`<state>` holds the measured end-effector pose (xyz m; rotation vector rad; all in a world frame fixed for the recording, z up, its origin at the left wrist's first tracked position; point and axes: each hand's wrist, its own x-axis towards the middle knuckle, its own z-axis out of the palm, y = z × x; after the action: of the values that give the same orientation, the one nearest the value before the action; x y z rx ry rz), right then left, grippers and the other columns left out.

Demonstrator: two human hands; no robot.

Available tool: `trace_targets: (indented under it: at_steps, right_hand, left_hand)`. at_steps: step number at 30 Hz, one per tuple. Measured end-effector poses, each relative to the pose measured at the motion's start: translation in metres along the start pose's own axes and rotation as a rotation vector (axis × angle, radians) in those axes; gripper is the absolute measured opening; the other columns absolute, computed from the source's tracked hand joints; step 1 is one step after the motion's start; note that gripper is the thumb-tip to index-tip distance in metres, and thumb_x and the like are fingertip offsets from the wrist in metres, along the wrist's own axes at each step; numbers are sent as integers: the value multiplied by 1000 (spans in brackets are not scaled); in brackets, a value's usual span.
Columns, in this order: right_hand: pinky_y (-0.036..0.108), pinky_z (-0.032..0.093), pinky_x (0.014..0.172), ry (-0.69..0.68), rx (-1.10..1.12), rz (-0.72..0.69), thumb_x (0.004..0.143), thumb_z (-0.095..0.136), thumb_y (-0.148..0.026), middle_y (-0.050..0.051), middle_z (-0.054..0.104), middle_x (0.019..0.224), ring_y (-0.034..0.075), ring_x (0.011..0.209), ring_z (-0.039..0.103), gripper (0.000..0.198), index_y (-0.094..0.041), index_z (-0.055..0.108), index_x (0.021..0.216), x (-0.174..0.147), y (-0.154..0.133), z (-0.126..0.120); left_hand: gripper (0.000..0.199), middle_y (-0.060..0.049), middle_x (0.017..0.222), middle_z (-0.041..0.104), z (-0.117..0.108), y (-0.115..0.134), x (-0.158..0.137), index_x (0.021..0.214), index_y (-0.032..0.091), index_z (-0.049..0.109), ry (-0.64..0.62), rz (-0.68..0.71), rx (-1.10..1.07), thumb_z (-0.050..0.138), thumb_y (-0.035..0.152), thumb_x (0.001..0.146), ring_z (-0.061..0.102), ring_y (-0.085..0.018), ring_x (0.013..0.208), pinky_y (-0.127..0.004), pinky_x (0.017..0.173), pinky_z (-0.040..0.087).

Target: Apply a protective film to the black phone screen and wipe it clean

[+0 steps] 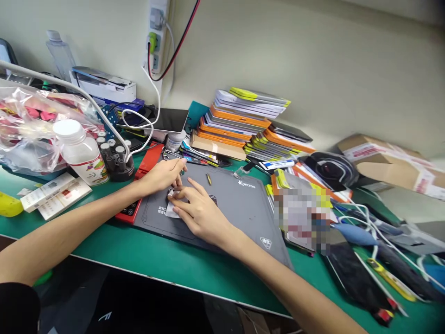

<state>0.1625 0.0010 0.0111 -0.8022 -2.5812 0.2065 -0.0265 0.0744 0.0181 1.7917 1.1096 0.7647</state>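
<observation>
Over the grey work mat, my two hands are close together. My left hand is closed, its fingers bent down to the mat; what they hold, if anything, is hidden. My right hand has its thumb and lower fingers closed on a small white wipe, with the index finger raised apart. Part of a dark, flat, phone-like piece shows beneath my right hand. Beyond it, a small brass-coloured piece lies on the mat.
A red device borders the mat's left side. At the left stand a white-capped bottle and small boxes. Stacked phone-sized packs sit behind. On the right are pouches, cables and a yellow cutter.
</observation>
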Motion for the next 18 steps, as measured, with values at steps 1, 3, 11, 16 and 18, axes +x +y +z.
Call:
trace_targets:
  at_steps: [1,3,11,16,18]
  right_hand:
    - [69,32,134,0,-2,7,113,45,-26,11,74,117,28,123,70,36,-21,80,121,2,2,0]
    - [70,32,133,-1,-4,16,112,45,-26,12,75,115,30,124,70,38,-21,81,120,8,7,-1]
    - [69,39,129,46,-24,52,113,46,-25,12,75,127,30,137,65,36,-20,75,134,-33,27,-12]
    - [68,42,127,41,-24,172,113,48,-25,12,76,132,30,139,64,36,-22,71,142,-80,32,-31]
    - [67,41,128,42,-19,216,113,48,-25,10,75,134,29,140,64,37,-25,69,144,-93,27,-34]
  left_hand:
    - [51,-2,74,74,0,0,0,106,20,66,6,1,11,31,58,110,70,-18,68,-29,73,55]
    - [52,-1,73,73,-1,1,1,105,20,67,26,-1,38,32,58,110,69,-18,69,-29,71,55]
    - [53,-4,78,78,-3,6,2,109,18,67,-13,-31,65,29,55,111,71,-17,67,-28,69,56]
    - [52,-4,77,78,-4,6,4,107,18,69,-30,-25,81,33,55,111,71,-16,67,-28,70,56]
    - [51,-4,78,78,-5,6,5,106,18,70,-34,-15,97,35,55,111,71,-16,68,-28,72,56]
